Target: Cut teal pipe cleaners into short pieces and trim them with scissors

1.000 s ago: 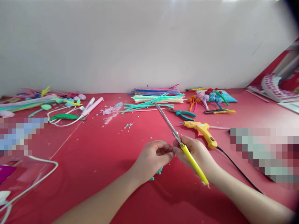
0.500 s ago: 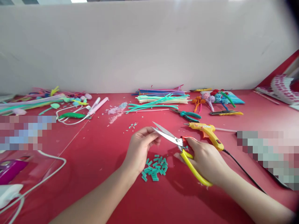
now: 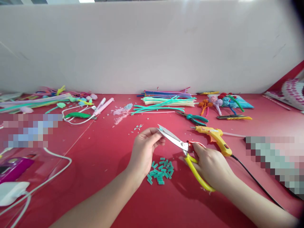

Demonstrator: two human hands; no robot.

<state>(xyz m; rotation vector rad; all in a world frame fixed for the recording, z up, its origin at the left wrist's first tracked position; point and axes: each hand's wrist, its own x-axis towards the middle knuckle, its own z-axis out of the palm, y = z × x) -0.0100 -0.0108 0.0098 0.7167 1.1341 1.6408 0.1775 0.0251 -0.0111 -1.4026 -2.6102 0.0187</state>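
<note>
My right hand grips a pair of scissors with yellow and red handles, the blades pointing up and left. Thumb and fingers of my left hand are pinched together at the blade tips. A tiny teal piece shows there between the blades, mostly hidden by the fingers. Below the hands, a small heap of short teal pieces lies on the red table.
Pipe cleaners lie in bundles at the back, near teal-handled pliers. A yellow glue gun with a black cord lies beyond my right hand. At left are a pink hair straightener and a white cable.
The scissor blades have drawn closer together at the left fingertips, and a teal bit now shows between them. The whole view has shifted slightly.
</note>
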